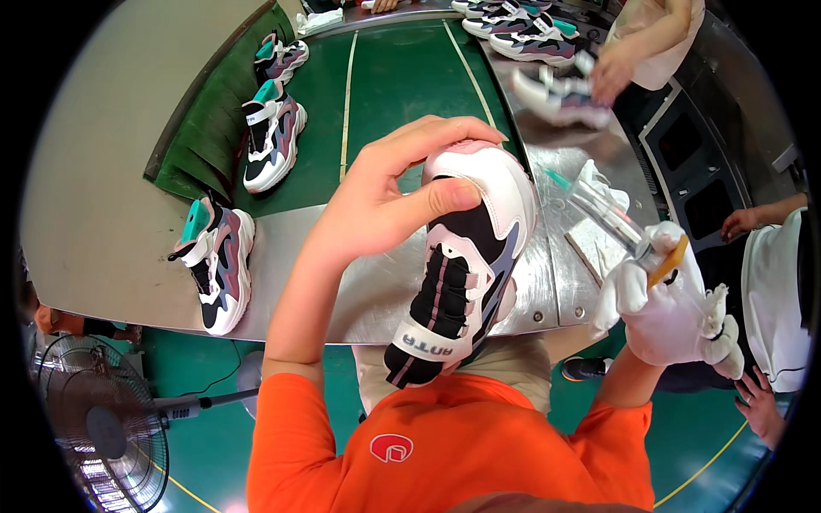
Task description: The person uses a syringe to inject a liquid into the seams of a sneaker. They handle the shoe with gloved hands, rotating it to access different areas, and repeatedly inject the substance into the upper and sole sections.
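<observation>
A white, black, pink and grey-blue sneaker (449,291) is raised over the metal table edge, its toe pointing away from me and its strap end nearest my body. My left hand (385,192), bare, is closed around the toe, with the thumb on the upper and the fingers over the far side. In a white glove, my right hand (667,299) is closed on a clear syringe-like tube (603,209) with a teal tip, which points toward the far left. A yellow-orange strip (669,262) also shows at those fingers. Tube and sneaker are apart.
Similar sneakers stand at left, one on the metal ledge (295,282), others on the green conveyor belt (410,85). At the upper right, a co-worker's hand (614,73) holds a blurred sneaker near several more. A white pad (596,248) lies on the metal. A fan (107,430) stands lower left.
</observation>
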Action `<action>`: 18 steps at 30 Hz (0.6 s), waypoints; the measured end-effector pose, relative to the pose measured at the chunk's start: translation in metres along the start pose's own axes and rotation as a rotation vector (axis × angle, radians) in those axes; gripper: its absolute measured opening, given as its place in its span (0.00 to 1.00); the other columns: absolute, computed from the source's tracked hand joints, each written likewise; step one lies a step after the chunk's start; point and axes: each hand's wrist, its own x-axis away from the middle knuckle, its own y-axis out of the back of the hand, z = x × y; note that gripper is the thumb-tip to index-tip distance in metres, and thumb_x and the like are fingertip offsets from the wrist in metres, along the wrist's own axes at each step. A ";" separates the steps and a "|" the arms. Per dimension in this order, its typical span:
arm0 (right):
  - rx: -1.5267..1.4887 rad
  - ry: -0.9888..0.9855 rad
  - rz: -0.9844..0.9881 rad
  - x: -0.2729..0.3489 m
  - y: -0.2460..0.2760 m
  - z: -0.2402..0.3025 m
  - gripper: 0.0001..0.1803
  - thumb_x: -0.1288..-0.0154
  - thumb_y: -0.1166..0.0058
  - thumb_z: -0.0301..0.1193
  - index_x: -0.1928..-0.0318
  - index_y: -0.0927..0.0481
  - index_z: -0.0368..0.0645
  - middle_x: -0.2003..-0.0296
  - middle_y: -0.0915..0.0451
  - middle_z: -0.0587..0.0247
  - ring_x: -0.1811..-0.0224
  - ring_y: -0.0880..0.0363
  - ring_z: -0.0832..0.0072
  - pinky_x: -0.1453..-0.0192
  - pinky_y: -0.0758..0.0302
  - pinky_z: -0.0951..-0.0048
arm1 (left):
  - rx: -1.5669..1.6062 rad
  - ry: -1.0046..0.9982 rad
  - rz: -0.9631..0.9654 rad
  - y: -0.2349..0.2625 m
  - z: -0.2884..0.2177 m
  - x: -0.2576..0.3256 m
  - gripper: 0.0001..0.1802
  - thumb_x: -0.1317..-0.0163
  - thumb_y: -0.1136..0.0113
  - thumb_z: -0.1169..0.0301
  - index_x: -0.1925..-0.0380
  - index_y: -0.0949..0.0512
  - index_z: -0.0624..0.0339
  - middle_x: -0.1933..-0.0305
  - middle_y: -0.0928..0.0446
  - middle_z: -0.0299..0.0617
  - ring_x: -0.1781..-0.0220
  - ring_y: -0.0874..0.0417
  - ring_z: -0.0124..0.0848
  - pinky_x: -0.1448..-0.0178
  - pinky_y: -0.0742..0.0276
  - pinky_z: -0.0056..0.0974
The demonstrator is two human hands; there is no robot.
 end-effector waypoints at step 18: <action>0.149 -0.061 0.082 -0.036 -0.028 -0.015 0.27 0.33 0.40 0.32 0.42 0.33 0.26 0.70 0.24 0.47 0.70 0.21 0.63 0.65 0.22 0.62 | 0.045 0.015 -0.035 0.010 0.011 0.019 0.28 0.41 0.35 0.63 0.43 0.25 0.68 0.47 0.22 0.43 0.46 0.22 0.30 0.40 0.28 0.34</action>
